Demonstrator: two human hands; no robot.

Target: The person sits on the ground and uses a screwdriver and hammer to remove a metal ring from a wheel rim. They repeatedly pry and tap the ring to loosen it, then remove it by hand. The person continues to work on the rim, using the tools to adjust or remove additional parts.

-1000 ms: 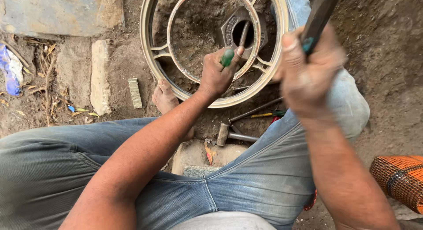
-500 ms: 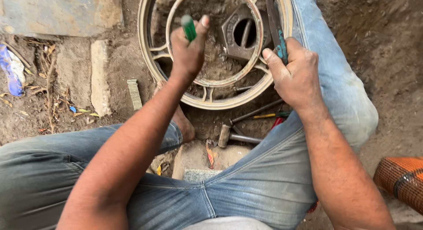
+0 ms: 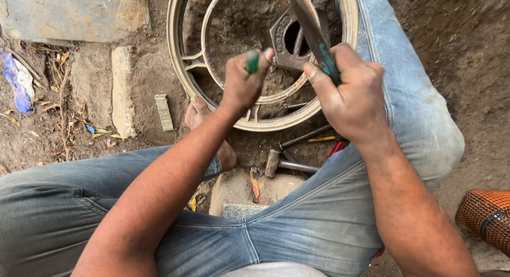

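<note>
A tan metal wheel rim point(image 3: 178, 59) with a dark hub point(image 3: 284, 35) lies on the dirt between my legs. My left hand point(image 3: 241, 86) is closed around a green-handled tool point(image 3: 253, 61) held upright over the rim's inner ring. My right hand point(image 3: 348, 91) grips a flat dark metal bar point(image 3: 308, 22) with a blue-green patch, raised at a slant over the hub. The tip of the green-handled tool is hidden behind my left hand.
A hammer point(image 3: 279, 163) and thin tools, one with a red handle point(image 3: 336, 147), lie on the ground under the rim. My bare foot point(image 3: 199, 115) rests by the rim. Stone slabs point(image 3: 74, 14) lie at upper left, an orange woven object point(image 3: 486, 216) at lower right.
My left hand moved right along the rim with the green-handled tool. My right hand lifted the metal bar and tilted it over the hub.
</note>
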